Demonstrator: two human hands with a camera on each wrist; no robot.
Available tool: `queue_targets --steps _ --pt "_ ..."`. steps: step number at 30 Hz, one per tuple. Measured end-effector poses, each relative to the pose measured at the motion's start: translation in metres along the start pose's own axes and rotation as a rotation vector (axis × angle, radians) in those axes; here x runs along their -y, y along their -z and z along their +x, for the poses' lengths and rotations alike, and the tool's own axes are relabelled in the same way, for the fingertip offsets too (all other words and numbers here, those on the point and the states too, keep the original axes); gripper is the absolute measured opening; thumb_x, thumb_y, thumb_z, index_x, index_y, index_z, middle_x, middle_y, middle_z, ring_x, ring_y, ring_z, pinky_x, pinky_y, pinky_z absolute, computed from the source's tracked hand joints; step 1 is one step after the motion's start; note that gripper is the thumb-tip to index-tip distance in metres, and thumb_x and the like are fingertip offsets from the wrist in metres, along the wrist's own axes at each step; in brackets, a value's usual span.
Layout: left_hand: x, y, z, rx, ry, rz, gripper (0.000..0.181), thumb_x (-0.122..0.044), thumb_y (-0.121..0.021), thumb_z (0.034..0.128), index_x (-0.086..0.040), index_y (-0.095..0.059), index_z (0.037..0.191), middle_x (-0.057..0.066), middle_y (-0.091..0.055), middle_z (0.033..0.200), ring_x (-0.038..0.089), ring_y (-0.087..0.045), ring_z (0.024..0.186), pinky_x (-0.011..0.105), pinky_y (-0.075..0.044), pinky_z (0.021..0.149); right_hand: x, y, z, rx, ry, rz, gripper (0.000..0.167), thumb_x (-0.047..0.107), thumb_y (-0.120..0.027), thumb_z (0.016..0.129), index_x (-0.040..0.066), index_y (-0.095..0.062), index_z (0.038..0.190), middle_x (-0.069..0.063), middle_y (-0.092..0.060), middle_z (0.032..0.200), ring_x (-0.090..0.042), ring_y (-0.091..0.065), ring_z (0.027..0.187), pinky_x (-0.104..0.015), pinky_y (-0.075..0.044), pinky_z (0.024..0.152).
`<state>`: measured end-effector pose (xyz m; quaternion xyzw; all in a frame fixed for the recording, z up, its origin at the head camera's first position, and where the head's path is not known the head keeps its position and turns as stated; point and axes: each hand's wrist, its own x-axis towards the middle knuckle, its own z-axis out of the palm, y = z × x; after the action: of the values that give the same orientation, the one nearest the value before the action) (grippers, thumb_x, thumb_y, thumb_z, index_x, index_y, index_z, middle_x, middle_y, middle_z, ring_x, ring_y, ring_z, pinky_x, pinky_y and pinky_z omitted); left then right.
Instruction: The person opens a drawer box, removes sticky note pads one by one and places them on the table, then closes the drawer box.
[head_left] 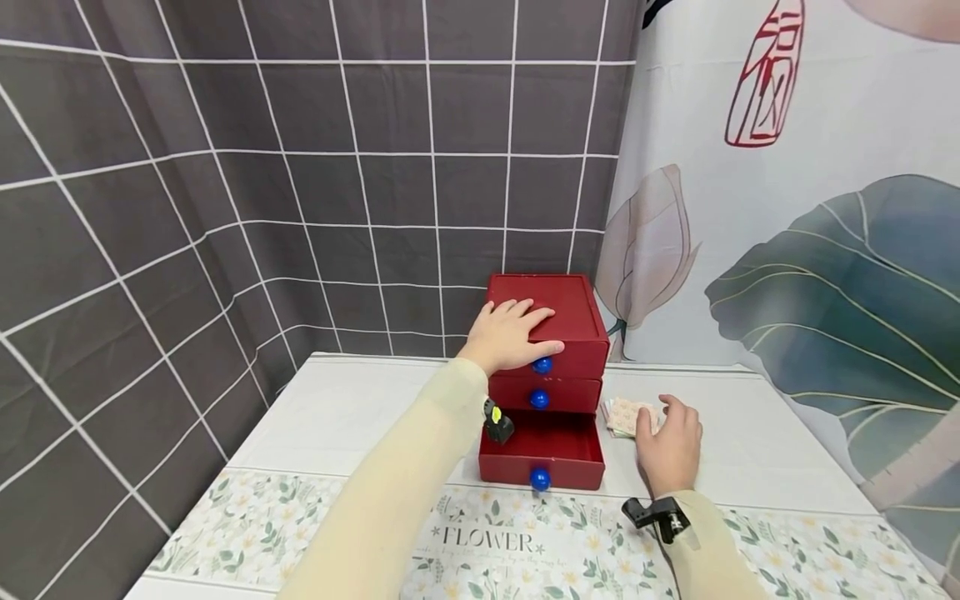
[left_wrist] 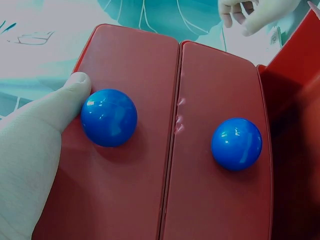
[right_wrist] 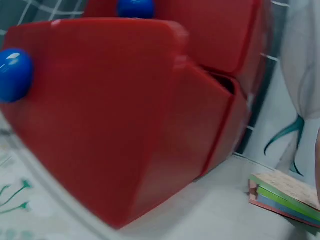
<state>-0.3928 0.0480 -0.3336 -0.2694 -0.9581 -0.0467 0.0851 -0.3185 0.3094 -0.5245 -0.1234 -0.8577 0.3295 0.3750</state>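
A red cabinet (head_left: 558, 304) with blue knobs stands near the back of the table, its bottom drawer (head_left: 510, 471) pulled out and bare inside where it shows. My left hand (head_left: 510, 337) rests on the cabinet's top with fingers spread; its thumb (left_wrist: 75, 95) lies at the top drawer's front beside the upper blue knob (left_wrist: 109, 118). Right of the cabinet lies a small stack of coloured paper pads (right_wrist: 285, 195) with a speckled cream top. Close beside that stack is my right hand (head_left: 671, 446), fingers loosely bent and thumb apart. Whether it touches the stack I cannot tell.
A white table covering (head_left: 352, 417) lies beneath, with a flowered strip (head_left: 300, 517) along the front. Behind hangs a dark gridded curtain (head_left: 390, 192); to the right is a pale cloth (head_left: 690, 125) with leaf prints. The drawer juts toward the front, left of the right hand.
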Motion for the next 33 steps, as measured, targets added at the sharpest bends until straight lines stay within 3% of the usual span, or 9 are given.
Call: queue_targets --steps 5,10,16,18,23,25,28,33 --pt "0.0 0.0 0.0 0.0 -0.004 -0.003 0.074 -0.074 -0.043 0.0926 -0.037 -0.036 0.157 0.001 -0.035 0.162 0.026 -0.029 0.149 0.056 -0.016 0.122 0.008 -0.001 -0.007 -0.068 0.185 0.145 0.035 0.012 -0.063 0.095 -0.003 -0.057 0.126 -0.026 -0.053 0.117 -0.044 -0.047 0.112 -0.055 -0.036 0.093" --pt "0.0 0.0 0.0 0.003 -0.004 -0.001 0.075 -0.074 -0.042 0.0928 -0.037 -0.035 0.157 0.001 -0.035 0.162 0.026 -0.029 0.149 0.055 -0.016 0.122 0.018 -0.002 -0.016 -0.11 0.429 0.223 0.031 0.006 -0.063 0.089 -0.004 -0.062 0.119 -0.024 -0.057 0.115 -0.043 -0.051 0.109 -0.048 -0.037 0.095" --pt "0.0 0.0 0.0 0.004 -0.001 -0.001 0.075 -0.073 -0.043 0.0926 -0.037 -0.035 0.157 0.001 -0.035 0.162 0.026 -0.029 0.149 0.055 -0.017 0.122 0.035 -0.004 -0.026 -0.19 0.724 0.326 0.031 0.02 -0.055 0.094 -0.005 -0.067 0.108 -0.025 -0.062 0.105 -0.042 -0.055 0.097 -0.03 -0.036 0.098" --pt "-0.001 0.001 0.0 0.001 -0.003 -0.003 0.075 -0.074 -0.043 0.0925 -0.037 -0.035 0.157 0.002 -0.035 0.162 0.026 -0.029 0.149 0.055 -0.017 0.122 0.043 -0.004 -0.028 -0.232 0.809 0.352 0.035 0.025 -0.052 0.097 -0.006 -0.068 0.102 -0.024 -0.063 0.099 -0.04 -0.056 0.091 -0.031 -0.038 0.093" --pt "0.0 0.001 0.002 -0.01 -0.005 0.001 0.075 -0.075 -0.041 0.0923 -0.037 -0.036 0.157 0.001 -0.035 0.162 0.026 -0.029 0.149 0.055 -0.016 0.122 0.071 0.0 -0.034 -0.33 1.054 0.382 0.03 0.022 -0.057 0.097 -0.002 -0.071 0.087 -0.014 -0.063 0.08 -0.032 -0.056 0.068 -0.039 -0.042 0.066" --pt "0.001 0.001 0.002 -0.01 -0.005 0.005 0.075 -0.075 -0.041 0.0923 -0.037 -0.036 0.157 0.001 -0.035 0.162 0.025 -0.029 0.149 0.055 -0.016 0.122 0.081 0.003 -0.037 -0.318 1.165 0.388 0.027 0.018 -0.058 0.096 -0.001 -0.073 0.083 -0.01 -0.063 0.075 -0.027 -0.055 0.062 -0.037 -0.042 0.058" --pt "0.001 0.0 0.002 -0.007 -0.005 0.001 0.075 -0.075 -0.041 0.0922 -0.038 -0.036 0.157 0.001 -0.035 0.162 0.025 -0.029 0.149 0.055 -0.016 0.122 0.09 0.007 -0.043 -0.229 1.29 0.382 0.024 0.015 -0.059 0.096 0.001 -0.074 0.085 -0.005 -0.063 0.074 -0.019 -0.055 0.058 -0.03 -0.044 0.051" --pt "0.001 -0.001 0.0 -0.002 -0.001 0.002 0.075 -0.075 -0.041 0.0925 -0.037 -0.035 0.157 0.001 -0.034 0.163 0.025 -0.028 0.149 0.055 -0.016 0.122 0.09 0.004 -0.053 -0.062 1.378 0.368 0.023 0.017 -0.059 0.099 0.003 -0.076 0.094 -0.005 -0.069 0.085 -0.014 -0.063 0.063 -0.024 -0.053 0.052"
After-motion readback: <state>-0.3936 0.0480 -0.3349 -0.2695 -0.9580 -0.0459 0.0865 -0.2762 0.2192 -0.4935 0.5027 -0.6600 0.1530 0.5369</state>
